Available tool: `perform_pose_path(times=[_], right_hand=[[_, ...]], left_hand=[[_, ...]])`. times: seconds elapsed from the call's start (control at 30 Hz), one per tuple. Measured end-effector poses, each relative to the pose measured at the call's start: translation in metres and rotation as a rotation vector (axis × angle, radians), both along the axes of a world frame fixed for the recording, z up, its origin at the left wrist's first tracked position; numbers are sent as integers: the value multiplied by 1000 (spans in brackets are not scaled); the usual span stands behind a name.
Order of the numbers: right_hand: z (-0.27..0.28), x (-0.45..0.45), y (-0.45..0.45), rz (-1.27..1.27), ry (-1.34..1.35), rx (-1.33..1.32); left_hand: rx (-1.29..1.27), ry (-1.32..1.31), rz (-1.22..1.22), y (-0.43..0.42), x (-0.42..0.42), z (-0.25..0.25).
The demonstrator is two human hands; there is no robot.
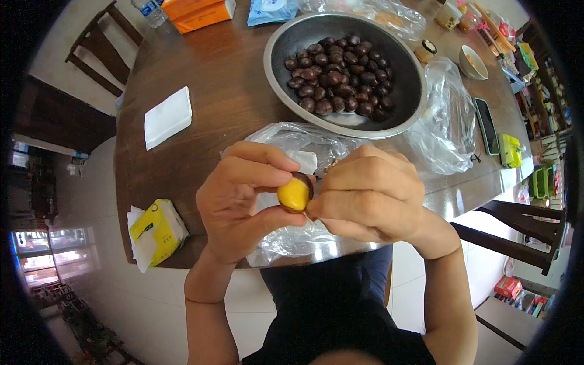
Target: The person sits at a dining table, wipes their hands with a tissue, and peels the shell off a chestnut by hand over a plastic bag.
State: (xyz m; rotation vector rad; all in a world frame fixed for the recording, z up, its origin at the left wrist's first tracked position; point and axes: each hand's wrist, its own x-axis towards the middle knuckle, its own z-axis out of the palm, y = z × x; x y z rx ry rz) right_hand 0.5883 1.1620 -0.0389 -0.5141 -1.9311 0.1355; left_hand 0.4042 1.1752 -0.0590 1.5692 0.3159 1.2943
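Note:
A partly peeled chestnut shows yellow flesh, with dark brown shell still around its right and lower edge. My left hand grips it between the thumb below and the fingers above. Against its right side, my right hand is closed in a pinch at the edge of the shell; the fingertips are partly hidden. Under both hands lies a clear plastic bag at the table's front edge. Beyond them stands a large metal bowl holding many dark brown chestnuts.
On the wooden table lie white napkins and a yellow tissue pack to the left. Another plastic bag, a phone, a small white bowl and a small jar are at the right. An orange box stands far back.

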Motion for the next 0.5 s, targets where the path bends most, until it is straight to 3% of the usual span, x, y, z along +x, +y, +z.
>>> perform_pose_path(times=[0.23, 0.33, 0.43, 0.5], right_hand=[[-4, 3, 2, -4, -8, 14], [7, 10, 3, 37, -42, -130], [13, 20, 5, 80, -264, -309], [7, 13, 4, 19, -219, -457]], left_hand=[[-40, -42, 6, 0, 0, -1], [-73, -72, 2, 0, 0, 0], [-80, -50, 20, -1, 0, 2], [-59, -17, 47, -2, -1, 3]])
